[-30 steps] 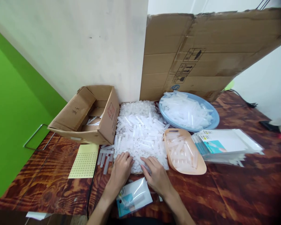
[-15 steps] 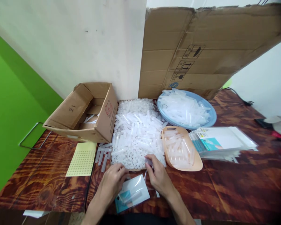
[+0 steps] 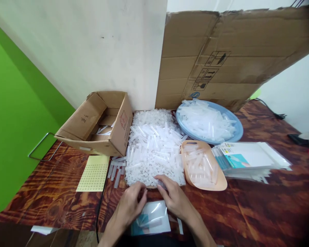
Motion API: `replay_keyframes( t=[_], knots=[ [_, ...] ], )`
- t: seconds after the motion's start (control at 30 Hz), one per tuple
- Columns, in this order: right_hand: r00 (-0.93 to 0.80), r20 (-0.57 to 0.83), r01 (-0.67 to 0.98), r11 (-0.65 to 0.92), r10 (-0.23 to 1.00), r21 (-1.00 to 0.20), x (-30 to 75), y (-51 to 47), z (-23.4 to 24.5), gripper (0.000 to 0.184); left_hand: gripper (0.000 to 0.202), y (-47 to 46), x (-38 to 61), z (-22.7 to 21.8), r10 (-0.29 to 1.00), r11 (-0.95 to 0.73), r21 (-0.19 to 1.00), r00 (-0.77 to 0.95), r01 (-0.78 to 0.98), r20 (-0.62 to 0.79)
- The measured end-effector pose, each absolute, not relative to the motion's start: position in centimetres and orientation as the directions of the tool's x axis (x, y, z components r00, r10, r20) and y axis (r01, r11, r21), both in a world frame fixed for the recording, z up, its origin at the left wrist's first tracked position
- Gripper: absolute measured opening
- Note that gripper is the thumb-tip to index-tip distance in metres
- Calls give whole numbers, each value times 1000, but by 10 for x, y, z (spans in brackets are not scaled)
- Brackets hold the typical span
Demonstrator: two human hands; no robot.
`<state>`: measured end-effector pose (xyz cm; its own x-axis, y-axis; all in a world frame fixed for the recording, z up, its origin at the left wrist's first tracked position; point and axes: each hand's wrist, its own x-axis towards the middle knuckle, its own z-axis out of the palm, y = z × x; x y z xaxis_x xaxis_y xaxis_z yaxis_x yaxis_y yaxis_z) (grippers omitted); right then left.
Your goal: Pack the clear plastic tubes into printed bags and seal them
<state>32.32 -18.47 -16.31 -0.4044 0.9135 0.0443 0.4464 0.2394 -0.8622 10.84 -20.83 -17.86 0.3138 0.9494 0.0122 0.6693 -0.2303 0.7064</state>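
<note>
My right hand (image 3: 176, 197) is closed, with a short translucent plastic tube (image 3: 162, 184) between thumb and fingers. It sits at the front edge of a shallow tray heaped with small clear plastic pieces (image 3: 154, 159). My left hand (image 3: 133, 203) is just left of it, fingers curled with the thumb near the fingertips; whatever they pinch, if anything, is hidden. Below and between both hands a clear packet with a white and teal card (image 3: 154, 219) lies on the table, a tube showing in it. A thin white strip (image 3: 180, 226) lies beside my right wrist.
An open cardboard box (image 3: 115, 137) and a yellow sticker sheet (image 3: 92, 173) are at left, near loose tubes (image 3: 116, 173). Right of the tray are a peach basket (image 3: 222, 183) of tubes, a blue basin (image 3: 239, 132) of tubes and stacked packets (image 3: 257, 156).
My left thumb and fingers have come nearer my right hand, away from the packet. The right hand keeps its grip by the tray edge. The whole view has shifted slightly.
</note>
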Motion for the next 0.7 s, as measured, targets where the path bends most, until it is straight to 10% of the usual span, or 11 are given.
replay_keyframes(
  t=[0.23, 0.7],
  knots=[
    [-453, 19, 341, 193, 891, -920, 318, -194, -153, 18, 12, -201, 107, -165, 999, 45, 978, 15, 203, -49],
    [-383, 35, 294, 158, 923, -943, 317, -193, -151, 12, 6, -197, 126, -164, 998, -51, 994, 37, 99, 48]
  ],
)
